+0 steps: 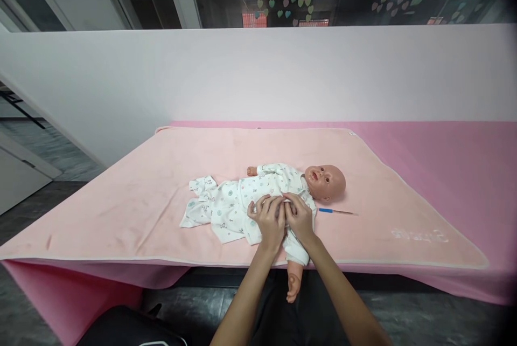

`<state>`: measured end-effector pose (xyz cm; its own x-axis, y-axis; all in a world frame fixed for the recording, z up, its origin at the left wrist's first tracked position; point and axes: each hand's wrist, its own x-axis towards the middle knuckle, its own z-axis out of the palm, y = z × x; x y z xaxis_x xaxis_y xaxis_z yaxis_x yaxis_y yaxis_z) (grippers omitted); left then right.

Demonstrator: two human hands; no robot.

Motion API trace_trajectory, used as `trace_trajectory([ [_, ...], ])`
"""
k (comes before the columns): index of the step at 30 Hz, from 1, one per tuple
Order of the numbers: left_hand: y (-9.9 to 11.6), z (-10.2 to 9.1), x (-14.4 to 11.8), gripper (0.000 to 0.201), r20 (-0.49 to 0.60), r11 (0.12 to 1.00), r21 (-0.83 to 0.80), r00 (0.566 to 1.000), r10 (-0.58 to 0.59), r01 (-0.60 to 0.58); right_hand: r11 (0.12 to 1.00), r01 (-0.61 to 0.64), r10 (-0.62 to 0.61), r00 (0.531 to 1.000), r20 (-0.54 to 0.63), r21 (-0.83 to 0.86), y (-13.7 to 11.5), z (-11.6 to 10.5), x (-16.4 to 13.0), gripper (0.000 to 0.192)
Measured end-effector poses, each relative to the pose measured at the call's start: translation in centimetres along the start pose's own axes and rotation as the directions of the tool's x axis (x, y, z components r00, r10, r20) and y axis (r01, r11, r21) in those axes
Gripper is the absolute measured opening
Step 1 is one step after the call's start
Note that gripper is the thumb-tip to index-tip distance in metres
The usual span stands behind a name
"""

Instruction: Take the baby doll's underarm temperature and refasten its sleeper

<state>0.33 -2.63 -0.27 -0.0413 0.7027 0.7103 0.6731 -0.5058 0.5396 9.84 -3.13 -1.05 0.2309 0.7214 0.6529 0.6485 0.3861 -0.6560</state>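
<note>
A: Where's the doll rn?

B: Baby doll (283, 189) lies on its back on the pink blanket (141, 200), head toward the right, legs toward the left. It's near the front edge; one arm hangs over that edge, bare hand pointing down.

A: Hands?

B: Both on the doll's chest, side by side and touching each other. Left hand (270, 222) has fingers curled down onto the front of the white printed onesie (226, 206). Right hand (299, 215) pinches the cloth just below the neck, fingertips together on fabric. So both are closed on the garment, not flat or spread.

A: How far along, dressing-wise?

B: My read: mostly done. Onesie covers torso, both sleeves are on, leg part is spread out loose on the left. Feet aren't visible, so can't tell if legs are fully inside. The front closure under the hands looks like what's being worked on, probably snaps or ties at chest level. Can't see the fasteners themselves, fingers hide them.

A: Left to do?

B: Judging by the loose lower part, the rest of the front still needs closing and smoothing. That's a guess tho.

A: Anything else on the blanket?

B: A thin blue-handled stick (335, 211), maybe a thermometer or swab, lies just beside the doll's head, untouched. Pink table cover (464, 163) runs under the blanket, white wall behind.
</note>
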Motion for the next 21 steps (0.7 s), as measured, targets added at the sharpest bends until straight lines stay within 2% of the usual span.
trace_trajectory([
  [7, -0.11, -0.08, 0.47, 0.015, -0.026, 0.993, -0.073, 0.995, -0.098, 0.095, 0.999, 0.021, -0.02, 0.999, 0.033, -0.049, 0.65, 0.26, 0.04, 0.027],
  [16, 0.04, -0.32, 0.47, 0.014, 0.036, 0.997, -0.013, 0.997, -0.07, 0.07, 0.98, -0.006, 0.021, 0.997, 0.07, -0.199, 1.03, 0.55, -0.13, 0.034],
  [21, 0.16, -0.33, 0.29, 0.016, 0.084, 0.998, 0.018, 0.995, -0.055, 0.054, 0.979, -0.042, 0.054, 0.997, 0.053, -0.2, 0.74, 0.49, -0.02, 0.033],
])
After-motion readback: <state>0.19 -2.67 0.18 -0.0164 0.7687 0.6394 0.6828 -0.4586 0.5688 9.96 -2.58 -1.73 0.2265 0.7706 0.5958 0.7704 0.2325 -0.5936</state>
